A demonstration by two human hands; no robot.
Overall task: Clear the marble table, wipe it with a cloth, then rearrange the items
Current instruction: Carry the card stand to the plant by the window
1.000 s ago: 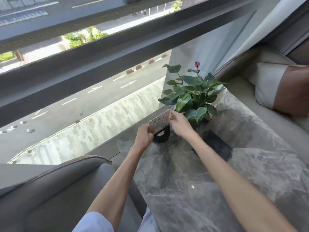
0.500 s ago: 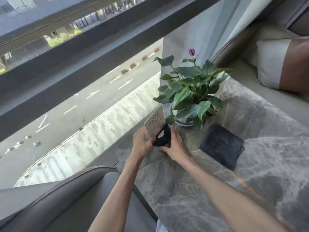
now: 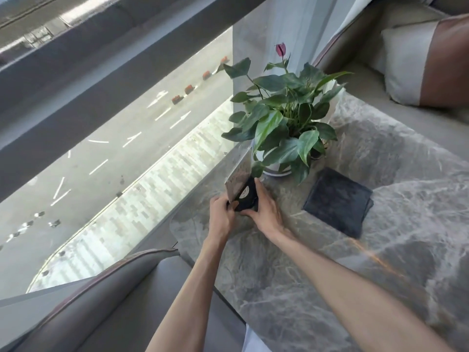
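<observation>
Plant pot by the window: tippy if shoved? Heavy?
Plant probably top-heavy: foliage spreads much wider than the white pot, so a high push may tip it. Pot looks ceramic, likely breakable and fairly heavy. On polished marble a low push should slide it.

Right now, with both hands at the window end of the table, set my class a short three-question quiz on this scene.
1. True or false: the dark grey folded cloth lies flat on the grey marble table, touched by neither hand.
2. Multiple choice: the left hand and right hand together hold A) a glass cup, B) the pale card sign on a black round stand, C) a book.
3. Short answer: how many flower buds show on the leafy green plant in the white pot?
Key: 1 true; 2 B; 3 one.
</observation>
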